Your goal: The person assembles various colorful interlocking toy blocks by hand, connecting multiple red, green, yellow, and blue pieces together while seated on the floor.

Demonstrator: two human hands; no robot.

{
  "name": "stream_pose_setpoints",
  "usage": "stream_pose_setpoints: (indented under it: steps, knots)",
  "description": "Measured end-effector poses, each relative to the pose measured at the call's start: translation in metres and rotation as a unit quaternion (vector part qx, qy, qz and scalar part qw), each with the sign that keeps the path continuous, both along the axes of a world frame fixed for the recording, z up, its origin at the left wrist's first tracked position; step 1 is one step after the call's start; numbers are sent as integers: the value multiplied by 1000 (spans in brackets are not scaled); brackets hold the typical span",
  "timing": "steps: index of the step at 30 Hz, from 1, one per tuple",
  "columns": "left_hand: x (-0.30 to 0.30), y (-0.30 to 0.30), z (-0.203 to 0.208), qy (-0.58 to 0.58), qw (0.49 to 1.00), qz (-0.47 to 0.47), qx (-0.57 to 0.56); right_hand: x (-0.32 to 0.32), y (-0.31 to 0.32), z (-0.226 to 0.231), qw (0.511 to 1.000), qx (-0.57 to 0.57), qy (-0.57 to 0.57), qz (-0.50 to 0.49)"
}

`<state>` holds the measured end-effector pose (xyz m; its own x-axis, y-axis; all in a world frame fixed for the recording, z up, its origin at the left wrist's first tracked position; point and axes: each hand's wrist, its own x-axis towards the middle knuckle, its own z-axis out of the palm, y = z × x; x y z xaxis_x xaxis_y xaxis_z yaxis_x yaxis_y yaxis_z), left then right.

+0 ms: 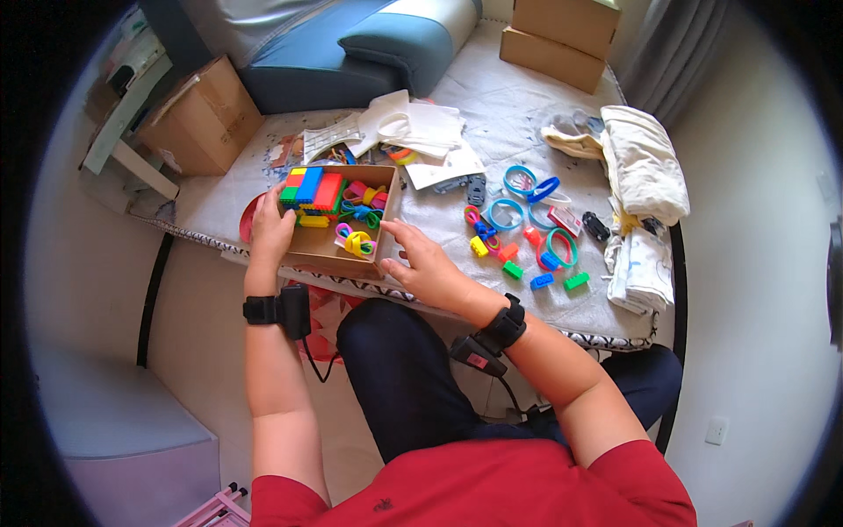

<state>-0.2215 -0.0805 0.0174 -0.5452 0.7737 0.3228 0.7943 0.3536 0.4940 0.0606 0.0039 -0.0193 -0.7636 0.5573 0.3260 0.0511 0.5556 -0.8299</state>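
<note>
A shallow open cardboard box [338, 263] rests near the bed's front edge. Stacked toy bricks [309, 186] in red, blue, green and yellow fill its left part. Bundles of coloured bands [363, 195] lie on the right, and a yellow-tied bundle [356, 241] is nearer the front. My left hand [272, 230] grips the box's left side, fingertips over the rim beside the bricks. At the right wall is my right hand [421, 261], its thumb and fingers apart, fingertips at the box edge; whether they press on it is hard to tell.
Right of the box lie blue and teal wristbands [505, 214], several loose bricks [542, 281] and a black toy car [596, 227]. White papers [421, 127] sit behind it. Folded cloths [645, 167] are at the right; a larger carton [200, 119] stands at the left.
</note>
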Motion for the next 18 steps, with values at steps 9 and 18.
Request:
stream_pose_setpoints:
  steps: [9,18]
  knots:
    - [159,61,33,62,966,-209,138,76,10,20,998,-36,54,-27]
    - [276,87,-2,-63,927,-364,67,210,47,12,985,110,-33,-129]
